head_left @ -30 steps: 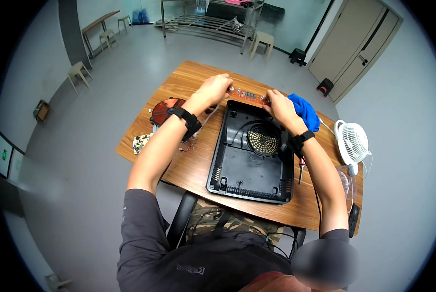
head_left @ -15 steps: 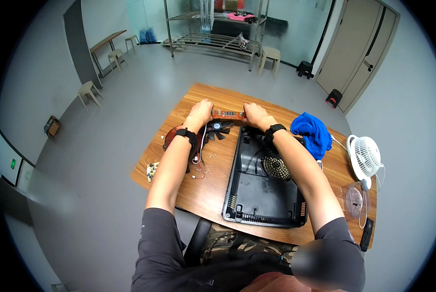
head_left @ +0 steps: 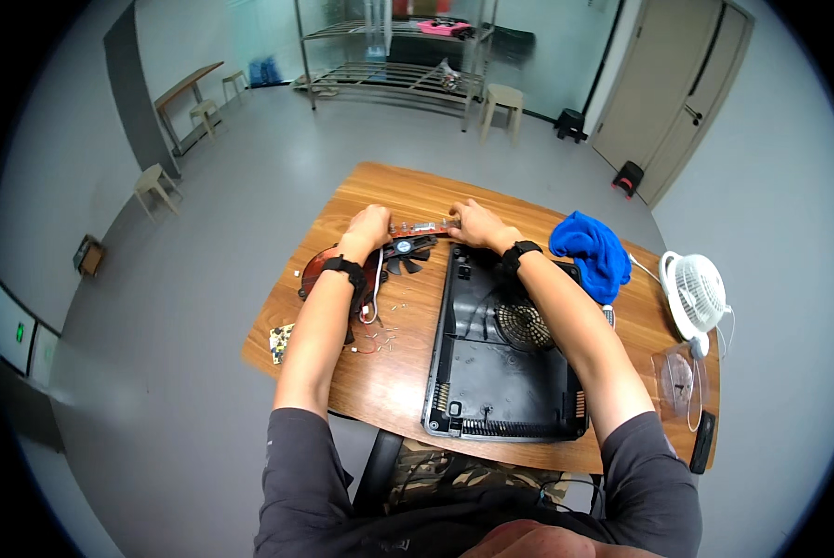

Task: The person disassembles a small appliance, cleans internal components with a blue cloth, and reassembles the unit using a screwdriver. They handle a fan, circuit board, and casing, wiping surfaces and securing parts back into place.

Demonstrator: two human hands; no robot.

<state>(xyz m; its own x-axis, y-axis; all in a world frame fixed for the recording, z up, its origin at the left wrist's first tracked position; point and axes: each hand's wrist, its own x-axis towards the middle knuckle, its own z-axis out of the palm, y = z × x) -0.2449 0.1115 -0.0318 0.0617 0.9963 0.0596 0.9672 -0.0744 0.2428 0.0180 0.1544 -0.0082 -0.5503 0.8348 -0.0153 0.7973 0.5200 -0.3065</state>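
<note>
A narrow orange-brown circuit board (head_left: 422,228) spans the gap between my two hands near the far side of the wooden table. My left hand (head_left: 370,226) is closed on its left end, and my right hand (head_left: 477,226) pinches the right end. Just below the board lies a black cooling fan (head_left: 404,249). A dark red round part (head_left: 320,264) sits partly hidden under my left forearm, with a pale cable (head_left: 378,288) trailing beside it. Under my right forearm rests an open black plastic housing (head_left: 491,377) with a round vent grille (head_left: 526,325).
Loose screws (head_left: 389,339) and a small board with yellow components (head_left: 280,344) lie at the left. A blue cloth (head_left: 595,253), a white fan (head_left: 698,293), a clear plastic container (head_left: 677,381) and a black bar-shaped object (head_left: 703,442) line the table's right side.
The circuit board has come slightly lower, nearer the cooling fan, and now tilts up toward its right end. Both hands remain on its ends. The whole view has shifted a little.
</note>
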